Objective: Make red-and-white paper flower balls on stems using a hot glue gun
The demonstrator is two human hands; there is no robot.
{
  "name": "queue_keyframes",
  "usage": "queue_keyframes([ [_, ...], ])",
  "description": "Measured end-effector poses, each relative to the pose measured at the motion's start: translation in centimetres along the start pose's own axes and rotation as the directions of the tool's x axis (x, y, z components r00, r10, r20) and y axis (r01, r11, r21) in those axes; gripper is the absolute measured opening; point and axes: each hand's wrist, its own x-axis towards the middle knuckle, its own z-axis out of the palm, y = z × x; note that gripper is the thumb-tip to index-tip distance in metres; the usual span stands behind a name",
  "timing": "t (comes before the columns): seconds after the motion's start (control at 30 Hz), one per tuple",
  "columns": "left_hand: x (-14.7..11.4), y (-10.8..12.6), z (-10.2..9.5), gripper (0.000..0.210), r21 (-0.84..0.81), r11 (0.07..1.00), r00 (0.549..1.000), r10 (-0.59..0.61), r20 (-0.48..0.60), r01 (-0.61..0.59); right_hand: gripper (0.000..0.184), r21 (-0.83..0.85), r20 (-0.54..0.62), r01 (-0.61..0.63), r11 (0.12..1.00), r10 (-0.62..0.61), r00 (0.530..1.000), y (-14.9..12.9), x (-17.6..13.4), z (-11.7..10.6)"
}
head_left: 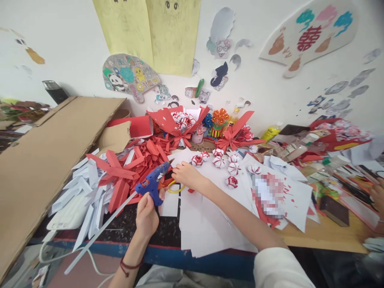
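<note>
My left hand (147,216) is wrapped around the handle of a blue hot glue gun (150,184), its nozzle pointing up and to the right. From the gun's back a long translucent glue stick (100,234) slants down to the left. Close beside the nozzle tip is my right hand (184,174), its fingers drawn together; whatever is between them cannot be made out. A yellow ring (176,189) lies under that hand. Folded red paper strips (117,174) and white paper strips (85,188) are heaped to the left. Several red-and-white paper balls (232,182) rest on white sheets (210,224).
A large cardboard sheet (45,156) leans at the left, near a white power strip (69,214) with a cable. Red-wrapped paper bouquets (183,122) stand along the wall. At the right edge another person's hand (378,198) shows beside mixed craft supplies and a dark block (334,210).
</note>
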Motion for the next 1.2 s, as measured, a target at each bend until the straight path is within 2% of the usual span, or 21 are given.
queue_keyframes([
  [0.17,0.0,0.3,0.1,0.042,-0.019,1.000,1.000,-0.002,-0.011,0.002,0.026,-0.032,0.019,0.090,0.995,-0.090,0.996,0.6,1.2,0.5],
  [0.37,-0.1,0.4,0.3,0.041,-0.030,1.000,1.000,-0.002,0.002,0.002,0.026,-0.036,0.022,0.109,0.993,-0.108,0.994,1.6,1.9,1.1],
  [0.53,0.1,0.5,0.4,0.039,-0.020,1.000,1.000,0.007,0.012,-0.007,0.021,0.018,0.000,0.064,0.998,-0.064,0.998,3.2,2.0,1.3],
  [0.67,0.1,0.4,0.3,0.040,-0.006,1.000,1.000,0.014,0.017,-0.014,0.021,0.103,-0.050,-0.028,0.994,0.033,0.998,4.2,1.5,1.0],
  [0.77,0.1,0.3,0.2,0.039,-0.002,1.000,1.000,0.017,0.010,-0.017,0.020,0.189,-0.081,-0.134,0.973,0.152,0.985,4.5,-0.8,0.3],
  [0.93,0.1,0.3,0.2,0.040,0.005,1.000,1.000,0.009,0.015,-0.009,0.010,0.314,-0.036,-0.289,0.904,0.316,0.948,3.9,-8.0,0.1],
  [1.0,0.1,0.2,0.1,0.040,0.011,1.000,1.000,0.006,0.020,-0.007,0.017,0.331,-0.010,-0.330,0.884,0.353,0.935,3.5,-10.3,0.7],
  [1.1,0.1,0.0,-0.1,0.041,0.025,1.000,1.000,0.008,0.028,-0.008,0.025,0.334,0.022,-0.371,0.866,0.386,0.922,3.3,-12.0,1.8],
  [1.2,0.0,-0.1,-0.1,0.042,0.043,0.999,0.999,0.020,0.032,-0.022,0.024,0.328,0.027,-0.393,0.859,0.407,0.913,3.8,-11.8,2.7],
])
